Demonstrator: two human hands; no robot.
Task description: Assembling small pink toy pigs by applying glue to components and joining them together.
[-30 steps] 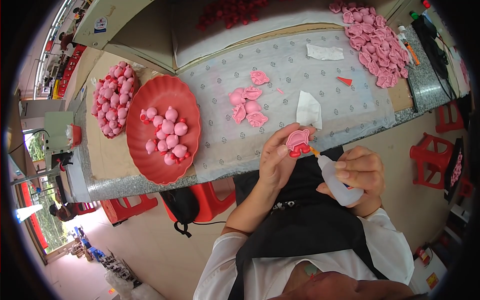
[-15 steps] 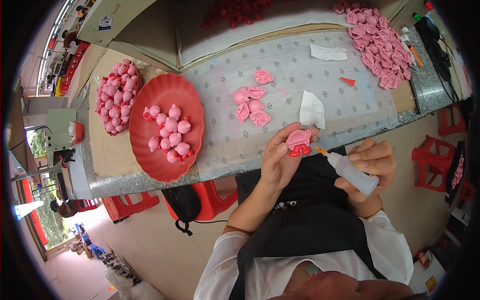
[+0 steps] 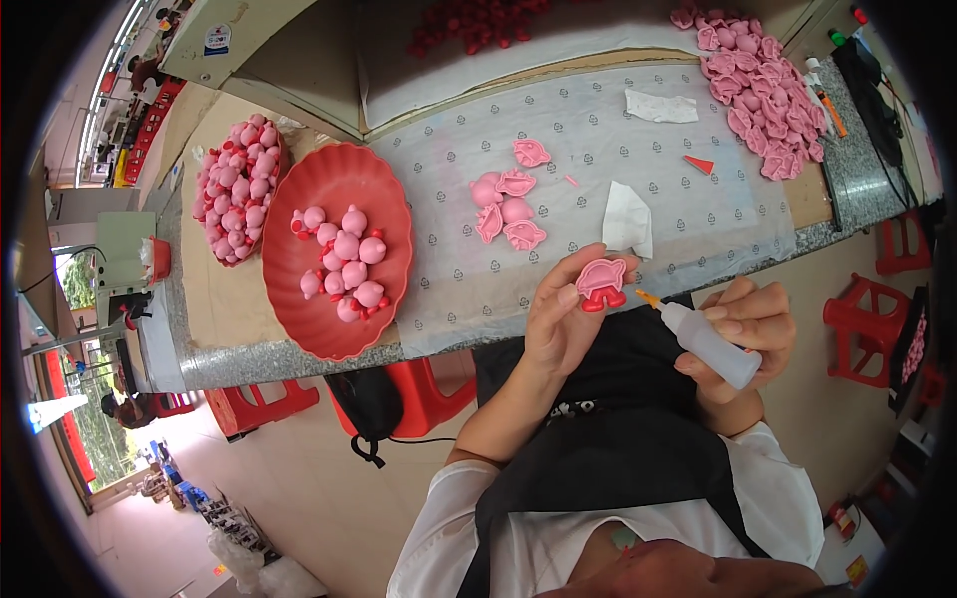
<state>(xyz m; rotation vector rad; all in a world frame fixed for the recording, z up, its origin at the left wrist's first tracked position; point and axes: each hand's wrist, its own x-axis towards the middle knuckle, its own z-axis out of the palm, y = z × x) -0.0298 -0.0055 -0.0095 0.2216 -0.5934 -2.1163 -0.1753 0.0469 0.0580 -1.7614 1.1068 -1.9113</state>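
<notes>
My left hand [image 3: 561,317] pinches a small figure part [image 3: 602,285] at the table's front edge. It has a pink hollow half-shell above and a red piece like two legs below. In my right hand [image 3: 748,334] is a translucent white squeeze bottle [image 3: 713,347], tilted with its thin orange-yellow nozzle [image 3: 648,298] toward the part. A small gap separates nozzle tip and part. Beyond my left hand, several pink shell pieces [image 3: 516,209] lie on the printed sheet, some hollow side up. A white paper scrap [image 3: 626,221] rests just behind the held part.
Left of the sheet stands a red scalloped tray [image 3: 284,299] holding pink round figures, with a heaped basket [image 3: 239,191] beyond. Pink shells [image 3: 763,100] pile up at the far right. A small red wedge [image 3: 698,164] lies nearby. Red stools [image 3: 424,394] stand under the table.
Both hands keep their grips. The view has shifted slightly. The nozzle tip stays close to the part, with little visible movement of the bottle.
</notes>
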